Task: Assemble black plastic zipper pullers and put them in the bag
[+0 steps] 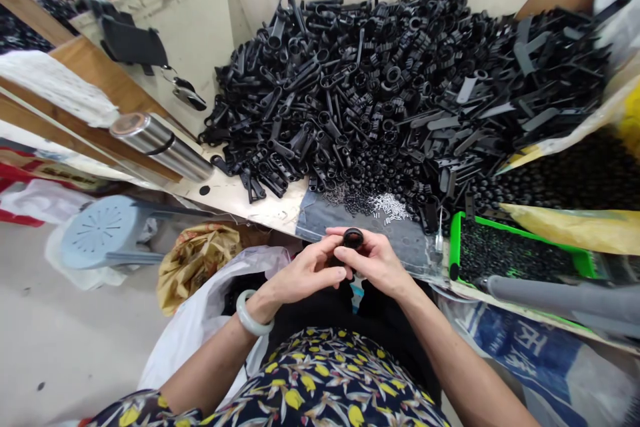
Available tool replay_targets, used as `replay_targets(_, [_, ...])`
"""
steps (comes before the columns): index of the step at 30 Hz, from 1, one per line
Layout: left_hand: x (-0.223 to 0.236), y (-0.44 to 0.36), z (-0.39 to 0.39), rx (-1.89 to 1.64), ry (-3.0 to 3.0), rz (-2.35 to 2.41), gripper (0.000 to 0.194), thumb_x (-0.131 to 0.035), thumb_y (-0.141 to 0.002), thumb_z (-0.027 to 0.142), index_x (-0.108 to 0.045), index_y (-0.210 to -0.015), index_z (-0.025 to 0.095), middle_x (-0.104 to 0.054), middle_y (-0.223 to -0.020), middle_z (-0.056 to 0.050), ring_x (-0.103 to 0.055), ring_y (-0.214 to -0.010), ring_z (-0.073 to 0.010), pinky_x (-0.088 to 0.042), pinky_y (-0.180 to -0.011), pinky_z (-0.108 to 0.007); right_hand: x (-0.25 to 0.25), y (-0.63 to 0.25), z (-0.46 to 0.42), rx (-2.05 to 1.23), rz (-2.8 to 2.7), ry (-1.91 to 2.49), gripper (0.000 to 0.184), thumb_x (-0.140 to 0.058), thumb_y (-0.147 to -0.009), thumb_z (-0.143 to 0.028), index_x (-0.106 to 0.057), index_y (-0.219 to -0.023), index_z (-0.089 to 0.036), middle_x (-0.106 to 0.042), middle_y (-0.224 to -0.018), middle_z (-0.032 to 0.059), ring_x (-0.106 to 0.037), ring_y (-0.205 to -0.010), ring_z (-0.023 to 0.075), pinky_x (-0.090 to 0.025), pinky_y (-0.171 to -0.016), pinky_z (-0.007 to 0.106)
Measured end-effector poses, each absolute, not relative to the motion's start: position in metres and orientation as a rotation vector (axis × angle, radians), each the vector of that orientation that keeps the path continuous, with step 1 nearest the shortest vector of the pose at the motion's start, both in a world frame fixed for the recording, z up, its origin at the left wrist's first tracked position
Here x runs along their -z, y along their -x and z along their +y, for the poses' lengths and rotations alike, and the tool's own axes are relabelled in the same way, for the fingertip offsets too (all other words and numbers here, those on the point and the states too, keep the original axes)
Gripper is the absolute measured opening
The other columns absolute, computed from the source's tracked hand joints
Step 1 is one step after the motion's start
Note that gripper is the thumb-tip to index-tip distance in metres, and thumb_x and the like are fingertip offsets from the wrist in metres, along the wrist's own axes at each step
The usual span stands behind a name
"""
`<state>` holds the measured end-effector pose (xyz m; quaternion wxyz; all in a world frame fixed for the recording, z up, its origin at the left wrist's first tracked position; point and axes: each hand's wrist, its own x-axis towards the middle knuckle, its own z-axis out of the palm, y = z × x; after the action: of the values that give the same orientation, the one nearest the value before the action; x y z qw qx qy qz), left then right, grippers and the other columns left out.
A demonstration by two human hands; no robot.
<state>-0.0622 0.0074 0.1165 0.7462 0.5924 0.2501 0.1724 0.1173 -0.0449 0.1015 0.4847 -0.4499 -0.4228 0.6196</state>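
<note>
Through the head view I see the right hand [385,268] with thumb and fingertips closed on a small black ring-ended part [353,238], near the bench's front edge; the left hand [300,278] has its fingers curled in close, though I can't tell whether they grip it. If my pinch slackened or pressed off-centre, I judge the rounded piece could slip into the lap below, and a careless reach forward could scatter the silver pins [390,208] beside the black heap [340,93].

Grey floor [30,320]; pale blue plastic stool [97,230] left of cream-walled wooden workbench [273,203].
</note>
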Motion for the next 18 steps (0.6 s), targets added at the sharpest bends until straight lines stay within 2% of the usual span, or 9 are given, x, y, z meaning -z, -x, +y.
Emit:
replay_targets(2, [-0.118,0.06,0.005,-0.388,-1.265,0.597,0.052,-0.074,-0.091,0.046,-0.066,-0.133,0.016,-0.069,-0.101,-0.008,-0.065,-0.082,-0.0173,-0.055,-0.071,-0.026,-0.099,-0.118,-0.046,-1.479,-1.064,1.129,0.047,-0.078,-0.09,-0.045,-0.074,-0.13,-0.021,-0.071,-0.083,0.0001,-0.063,-0.063,0.0125,-0.054,-0.059,0.025])
replay_targets(6, [-0.118,0.052,-0.007,-0.489,-1.325,0.81,0.042,-0.069,-0.094,0.043,-0.071,-0.125,0.014,-0.07,-0.093,-0.006,-0.062,-0.075,-0.0156,-0.053,-0.067,-0.025,-0.096,-0.116,-0.051,-1.441,-1.014,1.153,0.044,-0.081,-0.086,-0.045,-0.077,-0.125,-0.023,-0.073,-0.092,0.0026,-0.068,-0.078,0.0176,-0.058,-0.069,0.029])
replay_targets(8, [-0.119,0.05,-0.012,-0.527,-1.391,0.825,0.036,-0.068,-0.095,0.041,-0.073,-0.118,0.014,-0.072,-0.093,-0.005,-0.063,-0.078,-0.0167,-0.052,-0.072,-0.026,-0.097,-0.113,-0.053,-1.453,-0.969,1.148,0.044,-0.082,-0.085,-0.046,-0.078,-0.122,-0.023,-0.072,-0.086,0.0024,-0.065,-0.073,0.0168,-0.056,-0.064,0.028])
replay_targets(10, [-0.121,0.049,-0.015,-0.551,-1.459,0.855,0.029,-0.065,-0.098,0.041,-0.074,-0.101,0.014,-0.072,-0.086,-0.004,-0.063,-0.078,-0.0166,-0.05,-0.073,-0.026,-0.098,-0.109,-0.054,-1.461,-0.931,1.145,0.043,-0.082,-0.085,-0.047,-0.08,-0.119,-0.022,-0.068,-0.076,0.001,-0.059,-0.063,0.0143,-0.051,-0.056,0.026])
replay_targets(12, [-0.121,0.049,-0.016,-0.565,-1.485,0.879,0.033,-0.063,-0.099,0.043,-0.07,-0.085,0.014,-0.069,-0.077,-0.002,-0.062,-0.075,-0.0156,-0.048,-0.072,-0.025,-0.097,-0.107,-0.055,-1.46,-0.914,1.144,0.044,-0.082,-0.085,-0.048,-0.08,-0.119,-0.02,-0.064,-0.07,-0.0007,-0.053,-0.056,0.012,-0.046,-0.051,0.024])
replay_targets(13, [-0.119,0.048,-0.016,-0.567,-1.468,0.881,0.034,-0.063,-0.099,0.044,-0.069,-0.083,0.015,-0.068,-0.076,-0.002,-0.062,-0.075,-0.0153,-0.048,-0.072,-0.025,-0.095,-0.107,-0.055,-1.457,-0.91,1.145,0.045,-0.082,-0.085,-0.049,-0.079,-0.12,-0.02,-0.063,-0.069,-0.0011,-0.052,-0.054,0.0114,-0.044,-0.05,0.024])
replay_targets(16, [-0.113,0.043,-0.014,-0.559,-1.272,0.811,0.033,-0.069,-0.096,0.047,-0.07,-0.101,0.015,-0.069,-0.085,-0.002,-0.063,-0.075,-0.0146,-0.052,-0.072,-0.025,-0.091,-0.106,-0.053,-1.44,-0.887,1.151,0.054,-0.079,-0.086,-0.056,-0.076,-0.125,-0.02,-0.062,-0.068,-0.002,-0.049,-0.05,0.0102,-0.041,-0.047,0.023])
replay_targets(18, [-0.109,0.038,-0.012,-0.588,-1.09,0.733,0.042,-0.076,-0.09,0.05,-0.068,-0.115,0.017,-0.07,-0.093,-0.003,-0.063,-0.072,-0.014,-0.055,-0.071,-0.027,-0.09,-0.105,-0.052,-1.409,-0.919,1.172,0.067,-0.071,-0.088,-0.068,-0.068,-0.138,-0.022,-0.067,-0.075,0.0002,-0.048,-0.049,0.01,-0.041,-0.046,0.023])
